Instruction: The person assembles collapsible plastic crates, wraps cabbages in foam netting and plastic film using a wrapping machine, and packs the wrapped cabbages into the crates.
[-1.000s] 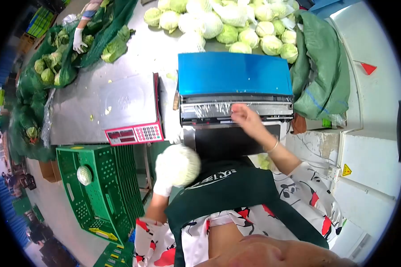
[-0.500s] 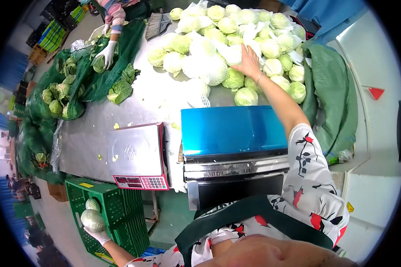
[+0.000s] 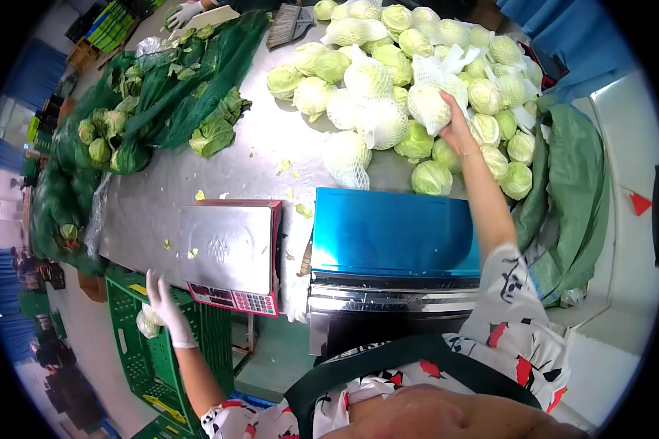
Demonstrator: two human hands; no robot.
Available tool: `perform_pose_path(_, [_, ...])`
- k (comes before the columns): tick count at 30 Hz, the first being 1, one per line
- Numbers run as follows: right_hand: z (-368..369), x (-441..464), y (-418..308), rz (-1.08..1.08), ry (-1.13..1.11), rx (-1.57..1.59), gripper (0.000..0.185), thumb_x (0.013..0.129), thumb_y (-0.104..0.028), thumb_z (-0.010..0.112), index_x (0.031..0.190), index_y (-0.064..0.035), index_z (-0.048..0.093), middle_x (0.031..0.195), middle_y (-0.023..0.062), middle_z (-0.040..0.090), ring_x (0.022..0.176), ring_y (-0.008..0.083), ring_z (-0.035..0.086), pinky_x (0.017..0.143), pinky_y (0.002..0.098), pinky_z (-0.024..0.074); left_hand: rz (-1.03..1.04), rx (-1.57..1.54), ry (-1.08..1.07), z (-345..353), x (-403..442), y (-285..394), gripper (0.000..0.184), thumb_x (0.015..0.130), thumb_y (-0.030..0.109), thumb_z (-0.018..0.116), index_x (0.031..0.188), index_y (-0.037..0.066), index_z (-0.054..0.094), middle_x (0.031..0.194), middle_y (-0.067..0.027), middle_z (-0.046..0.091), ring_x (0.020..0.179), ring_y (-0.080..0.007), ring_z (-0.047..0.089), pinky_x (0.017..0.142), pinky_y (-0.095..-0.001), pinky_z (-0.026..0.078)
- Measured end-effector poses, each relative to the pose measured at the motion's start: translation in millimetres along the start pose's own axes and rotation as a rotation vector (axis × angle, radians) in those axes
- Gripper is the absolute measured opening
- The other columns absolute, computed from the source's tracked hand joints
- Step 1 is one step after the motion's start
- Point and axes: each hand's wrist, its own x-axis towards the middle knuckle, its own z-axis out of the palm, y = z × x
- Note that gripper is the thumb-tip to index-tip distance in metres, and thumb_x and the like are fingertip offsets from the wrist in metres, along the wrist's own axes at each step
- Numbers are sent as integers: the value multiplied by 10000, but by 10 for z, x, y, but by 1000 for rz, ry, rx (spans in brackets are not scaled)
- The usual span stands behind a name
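My left hand [image 3: 168,311], in a white glove, is raised over the near side of the green crate [image 3: 128,347]. Its fingers are stretched out and hold nothing. Just beside and partly behind it, a wrapped cabbage [image 3: 147,324] lies in the crate. My bare right hand [image 3: 458,133] reaches into the cabbage pile with its fingers curled round the side of a cabbage in white foam netting [image 3: 427,110]. The netting's loose end sticks up above that cabbage. Bare and netted cabbages [image 3: 430,178] lie close around this hand.
A scale [image 3: 227,245] and a blue-topped machine [image 3: 395,230] stand at the table's front edge. Green mesh sacks [image 3: 161,110] with cabbages cover the left side. A brush [image 3: 289,25] lies at the back. Another person's gloved hand [image 3: 186,13] works at the far left.
My left hand has let go of a wrapped cabbage at the crate and risen. My right hand has closed on a netted cabbage. The other person's hand has moved back, and the view has shifted.
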Motion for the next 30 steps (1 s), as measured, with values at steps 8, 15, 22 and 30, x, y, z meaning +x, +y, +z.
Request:
perform_pose_path(8, [2171, -1285, 1230, -257, -541, -585, 778, 759, -377, 832, 1299, 66, 490, 1197, 193, 616, 1087, 270, 615, 958, 358, 487, -37, -523, -383, 1364, -456, 1059, 549, 1009, 129, 474, 1520, -3, 323, 1518, -188, 394, 1370, -274, 431, 1086, -376, 388])
perform_pose_path(15, [3476, -2090, 2635, -350, -455, -998, 1034, 631, -510, 848, 1351, 68, 385, 1227, 304, 484, 1148, 454, 531, 996, 450, 456, -213, -646, -289, 1091, -373, 474, 536, 1065, 243, 409, 1507, -43, 313, 1546, -147, 361, 1421, -224, 336, 1171, -338, 253])
perform_pose_path(22, [3481, -1987, 2565, -330, -439, -1270, 1250, 687, -724, 733, 1442, 156, 267, 1428, 354, 376, 1290, 471, 449, 1076, 449, 407, -300, -475, 66, 657, -692, -349, 581, 1034, 242, 487, 1516, -20, 297, 1532, -232, 365, 1411, -296, 384, 1155, -370, 307])
perform_pose_path(30, [3419, -1631, 2511, -143, -442, -878, 990, 792, -564, 750, 1434, 92, 378, 1398, 311, 463, 1273, 353, 508, 1063, 385, 410, -333, -358, 125, 1050, -889, -170, 869, 916, 323, 691, 1533, -49, 205, 1415, -250, 435, 1280, -309, 484, 1068, -369, 392])
